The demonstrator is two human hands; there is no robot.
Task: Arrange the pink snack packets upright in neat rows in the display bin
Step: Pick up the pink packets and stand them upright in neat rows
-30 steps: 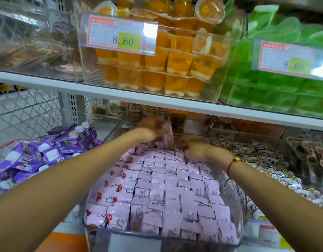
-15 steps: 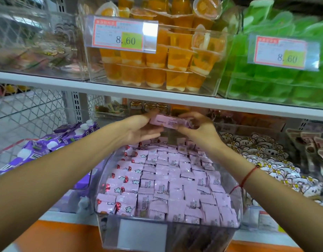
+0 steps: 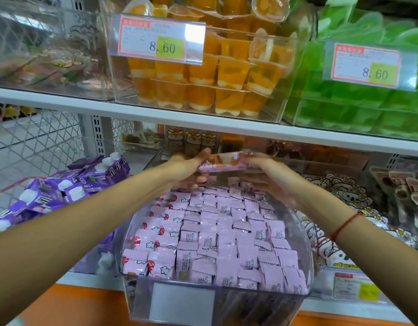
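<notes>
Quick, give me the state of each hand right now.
Left hand: grips the left end of a pressed-together row of pink packets.
Right hand: grips the right end of the same row.

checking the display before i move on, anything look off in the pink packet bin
Nothing is spilled or damaged. The packets stand in rows in the bin, but the left columns show their printed fronts while the rest show their backs. One bunch is not yet placed, held above the back row by the left hand and right hand.
</notes>
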